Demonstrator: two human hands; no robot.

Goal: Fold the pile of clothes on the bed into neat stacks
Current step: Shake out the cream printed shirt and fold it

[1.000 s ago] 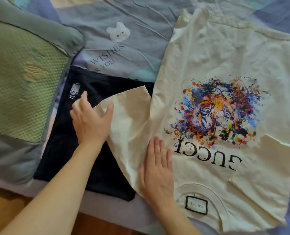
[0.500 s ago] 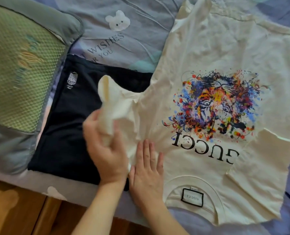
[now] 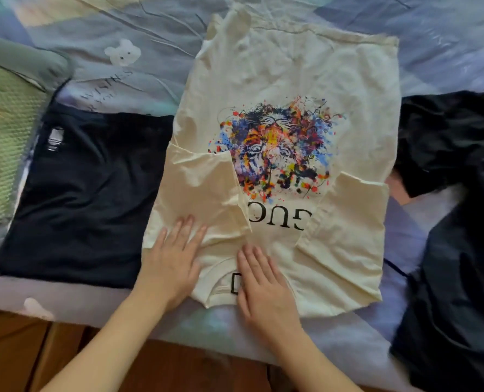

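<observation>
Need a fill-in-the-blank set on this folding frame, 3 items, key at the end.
1. Both sleeves of the cream printed T-shirt are folded ____ over its front.
2. The left hand and right hand lie ____ on the shirt near its collar.
3. The folded black garment lies on the shirt's ____ side in the head view.

Missing words: inward; flat; left

The person's two bare forearms reach up from the lower edge of the view, converging slightly. The left hand (image 3: 169,264) lies palm down with fingers straight and a little spread. Just beside it, the right hand (image 3: 263,284) lies flat too, fingers straight and close together, thumb tucked alongside.
</observation>
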